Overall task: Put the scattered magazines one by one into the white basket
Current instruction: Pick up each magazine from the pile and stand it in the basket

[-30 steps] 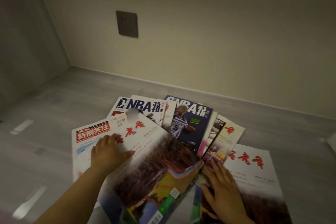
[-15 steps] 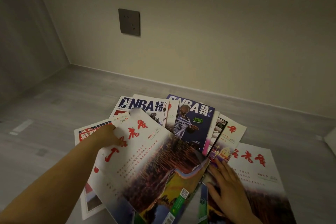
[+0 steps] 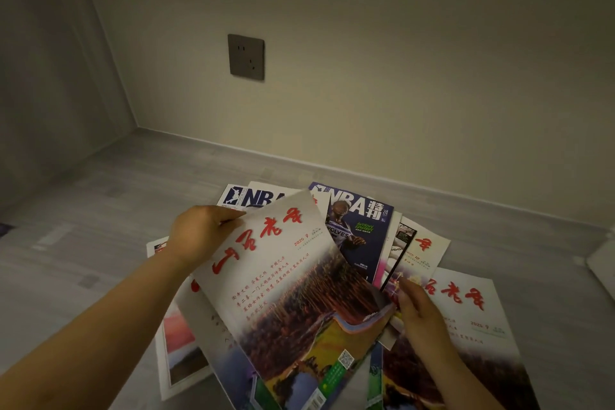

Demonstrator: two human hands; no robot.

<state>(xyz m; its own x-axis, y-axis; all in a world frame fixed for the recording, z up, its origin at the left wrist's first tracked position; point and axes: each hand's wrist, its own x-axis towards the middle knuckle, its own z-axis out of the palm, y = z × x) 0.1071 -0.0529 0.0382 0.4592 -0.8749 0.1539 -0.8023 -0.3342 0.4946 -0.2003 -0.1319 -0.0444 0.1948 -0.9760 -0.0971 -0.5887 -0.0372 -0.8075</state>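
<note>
Item: red-titled magazine (image 3: 293, 296), top of the scattered pile (image 3: 359, 230) on the floor (image 3: 100, 210), far edge lifted. Left hand (image 3: 199, 236): fingers pinched on its upper left corner. Right hand (image 3: 422, 316): fingers apparently touching its right edge, grip unclear. Handling: support both edges; lift clear without dragging neighbours. White basket: possibly the pale object (image 3: 602, 263) at right.

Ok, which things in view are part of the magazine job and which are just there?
Part of the job:
- lifted magazine, held by left hand
- right hand at its right edge
- purple NBA magazine
- white NBA magazine
- red-title magazine on the right
- others underneath

Just there:
- wall socket
- grey floor

No basket clearly in view.
</note>
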